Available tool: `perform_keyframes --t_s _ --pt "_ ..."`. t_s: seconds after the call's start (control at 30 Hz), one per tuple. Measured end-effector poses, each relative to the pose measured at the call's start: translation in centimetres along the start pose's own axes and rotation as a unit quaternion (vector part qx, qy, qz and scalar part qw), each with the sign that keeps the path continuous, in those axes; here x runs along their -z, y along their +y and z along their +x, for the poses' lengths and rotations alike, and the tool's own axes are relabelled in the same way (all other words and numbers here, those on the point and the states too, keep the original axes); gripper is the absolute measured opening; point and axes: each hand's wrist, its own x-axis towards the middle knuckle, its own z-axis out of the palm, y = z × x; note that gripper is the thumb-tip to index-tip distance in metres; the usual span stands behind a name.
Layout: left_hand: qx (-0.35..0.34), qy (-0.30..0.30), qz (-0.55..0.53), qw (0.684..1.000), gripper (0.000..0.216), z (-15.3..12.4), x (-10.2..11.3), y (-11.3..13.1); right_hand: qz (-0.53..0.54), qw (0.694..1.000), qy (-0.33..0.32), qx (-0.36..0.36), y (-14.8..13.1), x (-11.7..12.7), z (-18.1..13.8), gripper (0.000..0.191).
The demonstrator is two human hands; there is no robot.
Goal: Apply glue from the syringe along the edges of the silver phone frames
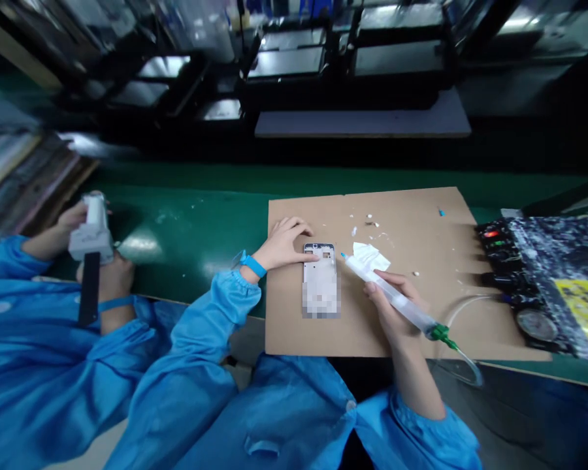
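Observation:
A silver phone frame (320, 281) lies flat on a brown cardboard sheet (421, 313). My left hand (287, 243), with a blue wrist strap, rests its curled fingers on the frame's top left corner. My right hand (394, 303) is wrapped round a clear syringe dispenser (392, 297). The syringe's blue tip points at the frame's upper right edge. A green fitting and a clear hose leave the syringe's rear end. A crumpled white tissue (370, 256) lies just behind the syringe tip.
The cardboard sits on a green belt (186, 222). A black controller box (543, 281) with lit indicators and a yellow label stands at the right. A co-worker's hands (102, 261) at the left hold a white tool. Dark trays fill the back.

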Motion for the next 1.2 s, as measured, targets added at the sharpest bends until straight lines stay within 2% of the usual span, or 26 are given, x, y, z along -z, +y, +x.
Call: perform_keyframes --t_s 0.07,0.1,0.13,0.17,0.2,0.23,0.27,0.3,0.33,0.4,0.5,0.63,0.73,0.87,1.0,1.07,1.2 --pt "0.027 0.019 0.007 0.999 0.068 1.4 1.2 -2.1 0.004 1.000 0.013 0.001 -0.5 -0.2 0.2 0.047" --pt "0.047 0.054 0.010 0.997 0.072 2.4 1.9 -3.4 0.007 1.000 0.017 0.005 -0.8 -0.2 0.3 0.047" --pt "0.075 0.122 0.011 0.990 0.074 3.5 2.7 -4.7 0.011 1.000 0.020 0.010 -0.9 -0.3 0.3 0.047" --pt "0.107 0.219 0.011 0.970 0.073 4.7 3.6 -6.1 0.016 1.000 0.021 0.015 -1.1 -0.3 0.4 0.047" --pt "0.143 0.341 0.008 0.929 0.069 5.8 4.4 -7.5 0.022 0.999 0.021 0.019 -1.2 -0.3 0.4 0.046" --pt "0.174 0.450 0.005 0.876 0.062 6.8 5.1 -8.7 0.028 0.999 0.020 0.023 -1.2 -0.3 0.4 0.044" --pt "0.194 0.513 0.002 0.836 0.054 7.5 5.8 -9.8 0.034 0.999 0.018 0.027 -1.2 -0.3 0.4 0.043" --pt "0.206 0.550 0.000 0.809 0.046 8.0 6.2 -10.6 0.039 0.999 0.019 0.030 -1.2 -0.3 0.4 0.042" --pt "0.211 0.560 -0.002 0.801 0.040 8.3 6.4 -11.2 0.044 0.998 0.022 0.033 -1.1 -0.3 0.3 0.042" --pt "0.200 0.547 -0.003 0.813 0.030 8.2 6.2 -11.5 0.047 0.998 0.028 0.040 -0.9 -0.2 0.3 0.041" --pt "0.153 0.503 0.010 0.851 0.019 7.3 4.9 -10.2 0.043 0.997 0.042 0.047 -0.5 -0.3 0.3 0.039" --pt "0.065 0.418 0.036 0.905 0.011 6.2 3.3 -6.4 0.046 0.996 0.062 0.047 -0.8 -0.3 0.3 0.037" --pt "-0.004 0.348 0.048 0.936 0.013 5.5 2.3 -3.0 0.057 0.995 0.069 0.032 -1.3 0.5 0.3 0.034" --pt "-0.098 0.208 0.054 0.972 0.017 4.5 0.2 0.9 0.078 0.992 0.093 -0.018 -1.1 2.3 0.7 0.031" --pt "-0.140 0.057 0.038 0.988 0.021 3.4 -2.6 4.0 0.098 0.989 0.100 -0.047 0.0 3.5 1.0 0.031" --pt "-0.140 0.032 0.040 0.989 0.024 3.0 -3.7 5.1 0.102 0.989 0.095 -0.052 0.2 3.5 0.9 0.030" --pt "-0.133 0.030 0.036 0.990 0.019 2.7 -4.7 6.0 0.094 0.988 0.113 -0.049 0.1 3.1 0.8 0.029"
